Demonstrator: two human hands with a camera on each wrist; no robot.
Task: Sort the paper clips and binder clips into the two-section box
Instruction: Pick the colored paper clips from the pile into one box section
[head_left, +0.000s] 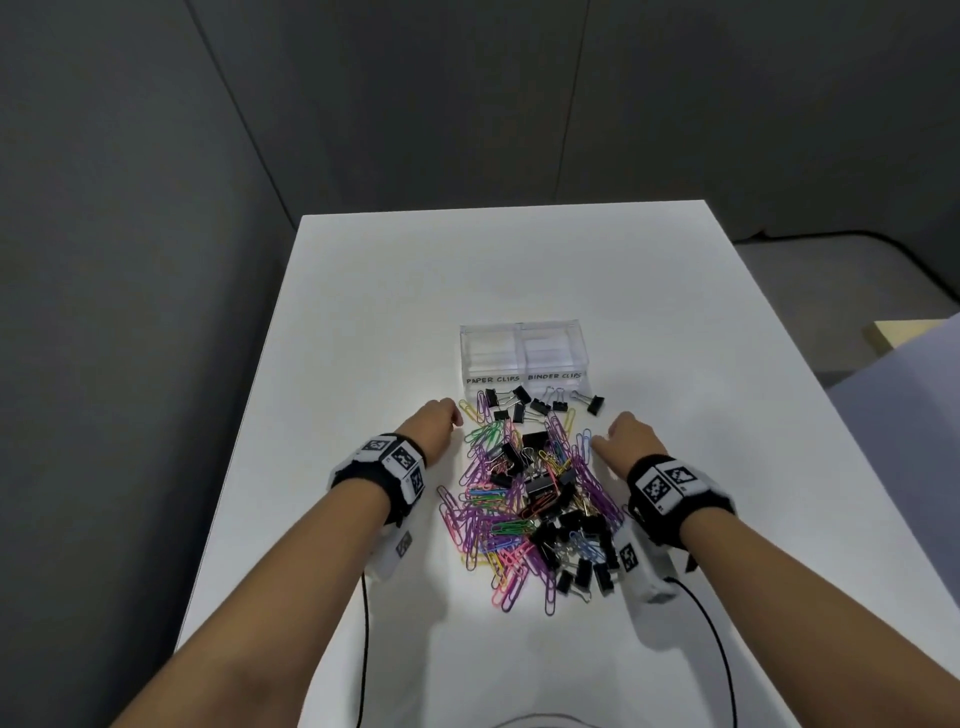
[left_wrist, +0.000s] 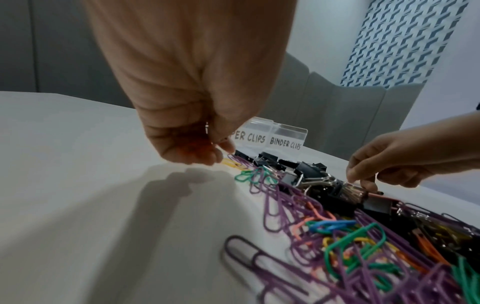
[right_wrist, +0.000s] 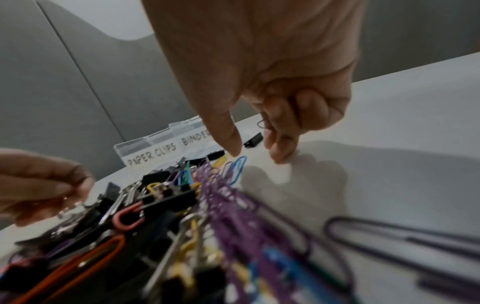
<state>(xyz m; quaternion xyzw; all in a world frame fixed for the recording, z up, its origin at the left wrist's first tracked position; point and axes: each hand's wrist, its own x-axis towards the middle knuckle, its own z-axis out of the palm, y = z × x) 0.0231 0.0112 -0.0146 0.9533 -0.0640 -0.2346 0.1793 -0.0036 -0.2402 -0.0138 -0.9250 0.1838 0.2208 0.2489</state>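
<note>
A clear two-section box (head_left: 522, 378), labelled PAPER CLIPS on the left and BINDER CLIPS on the right, stands behind the pile, and both sections look empty. The pile (head_left: 524, 499) mixes coloured paper clips with black binder clips. My left hand (head_left: 456, 418) hovers at the pile's far left edge with its fingers curled in. A small metal glint shows by its thumb (left_wrist: 228, 144), and whether it holds anything is unclear. My right hand (head_left: 602, 436) is at the far right edge. Its thumb (right_wrist: 233, 148) and forefinger are apart over a blue paper clip (right_wrist: 237, 167).
A row of black binder clips (head_left: 540, 405) lies just in front of the box, one of them apart at the right (head_left: 595, 404). The white table (head_left: 727, 467) ends close on the left. Wrist-camera cables (head_left: 363, 623) trail toward me. Grey partitions stand behind.
</note>
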